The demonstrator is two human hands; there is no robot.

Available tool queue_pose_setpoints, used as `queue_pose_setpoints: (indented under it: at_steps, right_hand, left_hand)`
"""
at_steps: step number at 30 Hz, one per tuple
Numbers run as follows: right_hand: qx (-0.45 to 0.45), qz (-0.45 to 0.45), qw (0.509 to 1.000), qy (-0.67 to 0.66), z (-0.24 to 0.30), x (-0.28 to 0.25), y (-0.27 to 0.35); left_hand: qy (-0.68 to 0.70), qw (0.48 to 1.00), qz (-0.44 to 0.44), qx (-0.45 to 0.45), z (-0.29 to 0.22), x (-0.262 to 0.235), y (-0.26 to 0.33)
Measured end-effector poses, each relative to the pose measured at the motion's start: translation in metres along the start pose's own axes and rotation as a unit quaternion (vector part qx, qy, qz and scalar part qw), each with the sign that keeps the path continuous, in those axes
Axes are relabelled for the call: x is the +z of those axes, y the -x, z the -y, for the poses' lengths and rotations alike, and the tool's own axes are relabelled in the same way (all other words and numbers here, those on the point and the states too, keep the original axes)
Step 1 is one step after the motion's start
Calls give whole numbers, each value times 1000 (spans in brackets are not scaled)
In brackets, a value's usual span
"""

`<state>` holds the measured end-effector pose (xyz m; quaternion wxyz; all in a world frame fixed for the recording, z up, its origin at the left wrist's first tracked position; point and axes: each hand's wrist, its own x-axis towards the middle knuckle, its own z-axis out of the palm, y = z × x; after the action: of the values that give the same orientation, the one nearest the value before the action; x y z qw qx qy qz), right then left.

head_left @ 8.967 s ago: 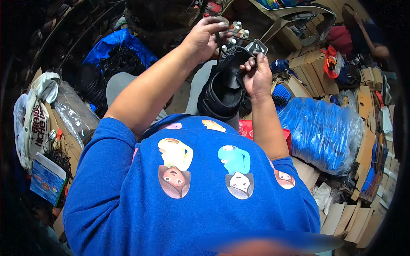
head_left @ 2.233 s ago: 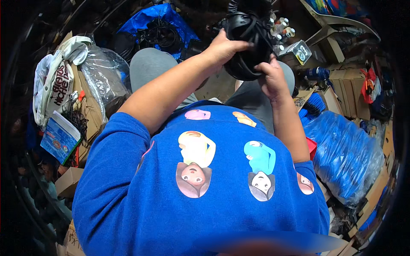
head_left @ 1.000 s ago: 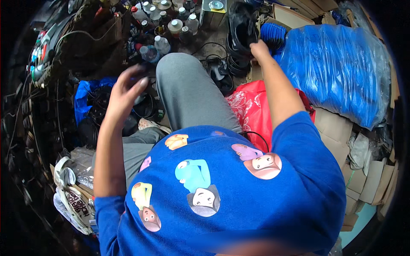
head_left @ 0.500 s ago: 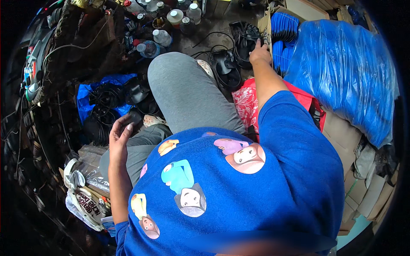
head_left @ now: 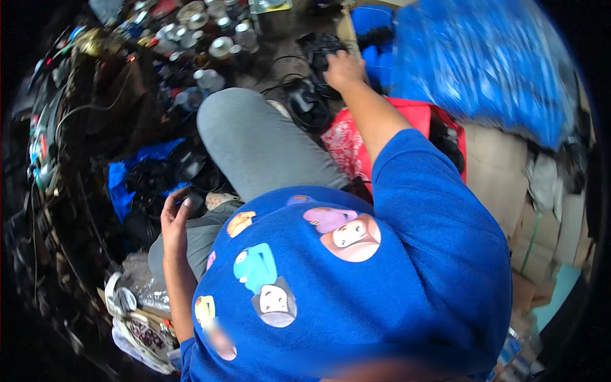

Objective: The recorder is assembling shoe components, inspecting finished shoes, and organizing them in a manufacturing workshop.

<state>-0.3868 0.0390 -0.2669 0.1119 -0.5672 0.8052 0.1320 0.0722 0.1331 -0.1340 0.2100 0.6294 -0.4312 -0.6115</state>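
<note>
My right hand (head_left: pixel 344 70) reaches far ahead, its fingers stretched out onto a heap of black corded pieces (head_left: pixel 318 49) beside a cardboard box. What lies under the fingertips is hidden. Nearer to me, another black piece with a cord (head_left: pixel 307 105) lies on the floor. My left hand (head_left: pixel 175 219) hovers over my folded leg, fingers loosely bent and apart. Close to its fingertips is a dark rounded piece (head_left: pixel 196 204); no grip on it shows. Beyond lie black cords and pieces (head_left: pixel 147 178) on a blue plastic bag (head_left: pixel 119 191).
Blue strips (head_left: pixel 371 22) stand in the cardboard box, next to a large plastic-wrapped blue bundle (head_left: pixel 477 70). A red patterned bag (head_left: pixel 347 137) lies by my right arm. Several bottles (head_left: pixel 219 48) crowd the far left. Flattened cardboard (head_left: pixel 493 162) lies at right, a white bag (head_left: pixel 137 331) at lower left.
My view has shifted, so the far things appear further left. My right hand is still at the black heap, its fingers now bent further over it. The left hand has barely moved.
</note>
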Motion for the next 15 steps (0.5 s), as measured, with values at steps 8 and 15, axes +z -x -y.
queue_pose_setpoints:
  at_steps: [8, 15]
  right_hand:
    - [-217, -133, 919, -299, -119, -142, 37]
    - [25, -8, 942, -334, -260, -137, 220]
  left_hand:
    - [-569, 816, 44, 93, 42, -24, -60]
    - [-375, 914, 106, 107, 39, -7, -103]
